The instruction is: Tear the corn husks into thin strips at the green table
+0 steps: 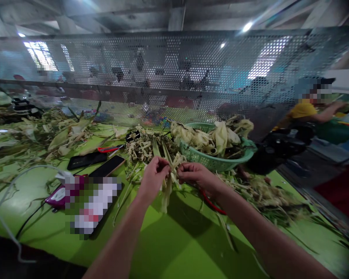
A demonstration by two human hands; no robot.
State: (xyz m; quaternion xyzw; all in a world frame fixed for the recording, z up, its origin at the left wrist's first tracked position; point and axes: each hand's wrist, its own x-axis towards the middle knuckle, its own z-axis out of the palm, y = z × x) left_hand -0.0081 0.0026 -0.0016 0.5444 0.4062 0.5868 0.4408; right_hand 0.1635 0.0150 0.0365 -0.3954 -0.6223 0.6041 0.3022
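Strips of pale, dried corn husk (166,193) hang between my two hands, just above the green table (174,240). My left hand (154,175) pinches the strips from the left, thumb against fingers. From the right, my right hand (195,175) pinches the same bundle near its bunched part. A heap of husk scraps (147,145) lies right behind my hands. Beyond my right hand stands a green plastic basket (213,162) loaded with crumpled husks (221,137). A red curved handle (211,202) shows partly under my right forearm.
Left of my hands lie a black phone (109,166), a dark case (85,159), red-handled scissors (110,148) and a purple power adapter (58,195) with cables. Loose husks (58,133) cover the far left. A perforated metal screen (151,77) closes the back. Another person (304,110) sits at right.
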